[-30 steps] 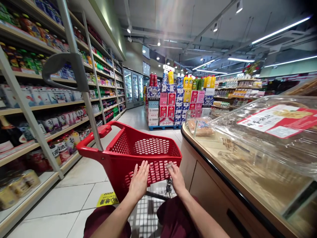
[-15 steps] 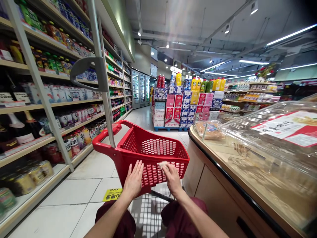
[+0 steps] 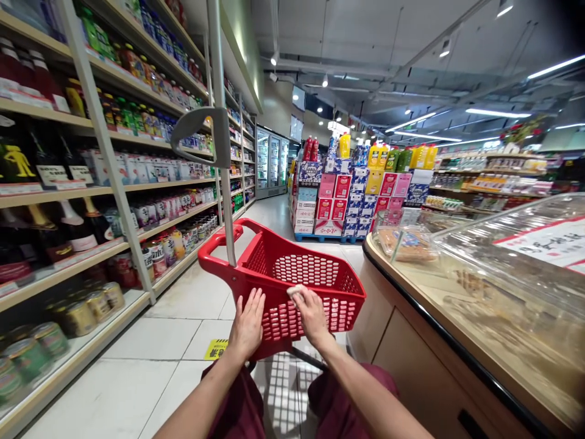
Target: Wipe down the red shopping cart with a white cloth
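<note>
In front of my knees stands a red plastic shopping cart point(image 3: 269, 292) with perforated basket walls and a metal pole point(image 3: 227, 201) that carries a grey hook-shaped loop point(image 3: 222, 137). My left hand point(image 3: 248, 323) lies flat on the near side wall, fingers stretched out, holding nothing. Closed around a small whitish cloth point(image 3: 296, 290), my right hand point(image 3: 311, 314) presses it at the basket's upper rim. Most of the cloth is hidden by the fingers.
Shelves of bottles and cans point(image 3: 114, 183) line the left. A display counter point(image 3: 411, 305) with clear covers stands close on the right. Ahead are stacked drink cartons point(image 3: 338, 201) on a blue pallet. A yellow floor sticker point(image 3: 216, 349) lies left of the cart.
My right hand has shifted the cloth left along the cart's side, up to the rim. The left hand stays flat on the wall. The view has turned slightly left.
</note>
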`<state>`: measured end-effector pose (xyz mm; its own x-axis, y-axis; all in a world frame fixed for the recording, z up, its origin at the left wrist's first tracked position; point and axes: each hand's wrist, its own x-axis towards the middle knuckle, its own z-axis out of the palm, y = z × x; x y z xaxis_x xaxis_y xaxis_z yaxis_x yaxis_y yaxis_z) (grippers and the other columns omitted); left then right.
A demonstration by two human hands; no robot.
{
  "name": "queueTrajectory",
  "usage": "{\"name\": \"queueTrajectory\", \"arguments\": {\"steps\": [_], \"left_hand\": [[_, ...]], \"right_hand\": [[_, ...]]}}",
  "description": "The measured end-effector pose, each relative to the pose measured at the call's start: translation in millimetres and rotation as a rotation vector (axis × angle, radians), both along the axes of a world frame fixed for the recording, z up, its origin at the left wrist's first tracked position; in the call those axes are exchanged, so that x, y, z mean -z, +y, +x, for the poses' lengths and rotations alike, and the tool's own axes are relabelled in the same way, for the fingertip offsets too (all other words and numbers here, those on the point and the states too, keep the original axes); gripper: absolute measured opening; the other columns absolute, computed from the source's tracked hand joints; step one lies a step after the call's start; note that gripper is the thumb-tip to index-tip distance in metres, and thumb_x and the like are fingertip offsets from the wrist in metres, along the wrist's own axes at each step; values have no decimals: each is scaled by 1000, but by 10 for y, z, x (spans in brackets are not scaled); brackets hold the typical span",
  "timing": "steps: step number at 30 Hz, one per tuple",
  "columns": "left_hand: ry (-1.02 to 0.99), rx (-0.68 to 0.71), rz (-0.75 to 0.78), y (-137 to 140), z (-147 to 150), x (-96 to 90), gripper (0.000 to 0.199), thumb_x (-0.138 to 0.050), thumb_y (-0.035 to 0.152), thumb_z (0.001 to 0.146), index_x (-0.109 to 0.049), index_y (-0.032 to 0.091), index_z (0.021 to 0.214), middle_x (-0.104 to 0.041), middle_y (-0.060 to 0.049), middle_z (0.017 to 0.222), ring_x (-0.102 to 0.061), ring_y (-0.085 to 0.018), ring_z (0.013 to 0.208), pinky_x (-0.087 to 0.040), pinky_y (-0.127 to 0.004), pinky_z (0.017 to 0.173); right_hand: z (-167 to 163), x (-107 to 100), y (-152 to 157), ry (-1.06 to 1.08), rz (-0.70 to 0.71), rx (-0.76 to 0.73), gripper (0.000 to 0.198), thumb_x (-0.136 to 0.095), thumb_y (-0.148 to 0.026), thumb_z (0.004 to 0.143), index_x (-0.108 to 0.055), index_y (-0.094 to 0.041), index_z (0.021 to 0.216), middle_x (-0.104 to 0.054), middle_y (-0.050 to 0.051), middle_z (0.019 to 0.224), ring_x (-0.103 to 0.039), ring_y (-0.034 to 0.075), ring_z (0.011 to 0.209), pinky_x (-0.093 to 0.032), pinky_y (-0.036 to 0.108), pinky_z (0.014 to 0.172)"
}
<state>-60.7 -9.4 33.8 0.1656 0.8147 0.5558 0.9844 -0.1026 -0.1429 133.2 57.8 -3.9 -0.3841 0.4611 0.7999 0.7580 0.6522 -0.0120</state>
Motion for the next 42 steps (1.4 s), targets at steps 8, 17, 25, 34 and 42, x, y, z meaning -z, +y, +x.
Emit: {"name": "queueTrajectory", "arguments": {"steps": [8,17,25,34,42], "left_hand": [[-10,-4,90,-85,-247,38,63,-37,9,67,-34,9,130,-34,-11,139,-22,-21,132,-13,-44,109],[-43,-145,173,-145,-539,-32,67,-39,14,70,-23,10,135,-34,-14,139,-23,-22,131,-8,-46,109],[-78,-175,203,-218,-776,-39,71,-39,13,71,-14,10,137,-32,-16,139,-23,-24,131,-11,-48,108],[-85,-173,211,-218,-759,-71,73,-39,15,72,-9,11,138,-31,-16,139,-25,-24,130,-10,-47,108],[-74,-98,192,-87,-420,-112,68,-36,11,71,-17,9,136,-30,-14,140,-22,-22,132,-10,-48,108]], "right_hand": [[-312,-83,-71,63,21,-45,33,-40,-15,87,-52,-23,117,-50,8,120,-40,22,111,-36,38,90],[-804,-410,-175,108,5,-148,30,-42,-18,87,-55,-23,113,-53,6,115,-44,20,105,-38,33,86],[-1134,-551,-228,21,-15,-196,28,-42,-16,86,-57,-25,109,-56,6,105,-47,18,94,-42,29,76],[-1328,-600,-266,-118,24,-241,25,-44,-20,87,-55,-24,110,-55,4,104,-47,17,92,-42,27,75],[-692,-536,-66,48,41,-80,29,-40,-20,89,-53,-24,114,-53,5,113,-44,19,103,-37,32,83]]}}
